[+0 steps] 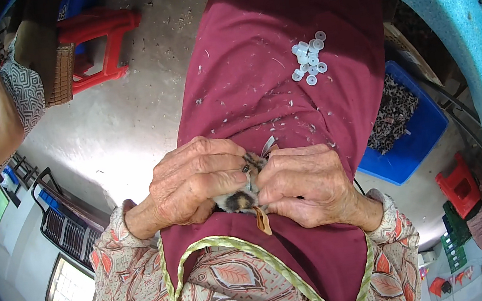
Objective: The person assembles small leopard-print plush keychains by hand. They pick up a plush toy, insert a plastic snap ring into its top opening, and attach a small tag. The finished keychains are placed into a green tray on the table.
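Clamped soft, mottled furry piece (238, 201) in grip of left hand (199, 180) and right hand (310, 184); held both curled, knuckles up, over creased cloth apron (242, 70) bearing round plastic caps (313, 61).

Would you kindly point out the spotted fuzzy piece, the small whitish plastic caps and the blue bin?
Spotted fuzzy piece (239, 200): head view, on its dark patch.
Whitish plastic caps (313, 61): head view, on one mid-cluster cap.
Blue bin (420, 132): head view, on its bare inside.
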{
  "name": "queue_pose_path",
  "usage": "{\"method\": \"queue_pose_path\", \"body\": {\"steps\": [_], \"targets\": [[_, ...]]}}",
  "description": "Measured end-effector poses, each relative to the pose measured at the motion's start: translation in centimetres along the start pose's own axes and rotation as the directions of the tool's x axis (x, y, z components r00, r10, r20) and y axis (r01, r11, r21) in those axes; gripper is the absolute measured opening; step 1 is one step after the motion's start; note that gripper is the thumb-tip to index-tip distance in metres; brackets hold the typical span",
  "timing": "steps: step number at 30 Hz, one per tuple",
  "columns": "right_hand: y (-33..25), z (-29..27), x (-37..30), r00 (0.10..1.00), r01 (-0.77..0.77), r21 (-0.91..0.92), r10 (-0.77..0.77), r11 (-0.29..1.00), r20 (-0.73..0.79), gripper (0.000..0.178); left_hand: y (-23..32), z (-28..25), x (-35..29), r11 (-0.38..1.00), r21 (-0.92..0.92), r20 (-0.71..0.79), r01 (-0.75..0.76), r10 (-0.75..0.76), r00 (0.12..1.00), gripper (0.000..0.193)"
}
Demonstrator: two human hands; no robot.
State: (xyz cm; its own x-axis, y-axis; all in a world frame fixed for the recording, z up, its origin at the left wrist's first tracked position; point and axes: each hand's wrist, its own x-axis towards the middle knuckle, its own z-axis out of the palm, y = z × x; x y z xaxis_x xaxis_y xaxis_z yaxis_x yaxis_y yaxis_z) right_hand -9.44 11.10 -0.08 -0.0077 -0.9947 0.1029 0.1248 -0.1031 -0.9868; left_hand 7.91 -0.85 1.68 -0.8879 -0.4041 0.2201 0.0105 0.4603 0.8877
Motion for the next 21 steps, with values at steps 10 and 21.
{"method": "queue_pose_path", "body": {"steps": [10, 21], "targets": [[-0.7, -2.9, -2.2, 0.912, -0.378, 0.136, 0.343, 0.916, 0.224, 0.01, -0.7, 3.1, 1.0, 0.936, -0.334, 0.106, 0.111, -0.08, 0.991, 0.013], [5.9, -9.0, 1.5, 0.985, -0.171, -0.915, 0.084, 0.364, -0.15, 0.015, -0.9, 3.6, 1.7, 0.949, -0.312, 0.101, 0.052, -0.021, 0.995, 0.016]]}}
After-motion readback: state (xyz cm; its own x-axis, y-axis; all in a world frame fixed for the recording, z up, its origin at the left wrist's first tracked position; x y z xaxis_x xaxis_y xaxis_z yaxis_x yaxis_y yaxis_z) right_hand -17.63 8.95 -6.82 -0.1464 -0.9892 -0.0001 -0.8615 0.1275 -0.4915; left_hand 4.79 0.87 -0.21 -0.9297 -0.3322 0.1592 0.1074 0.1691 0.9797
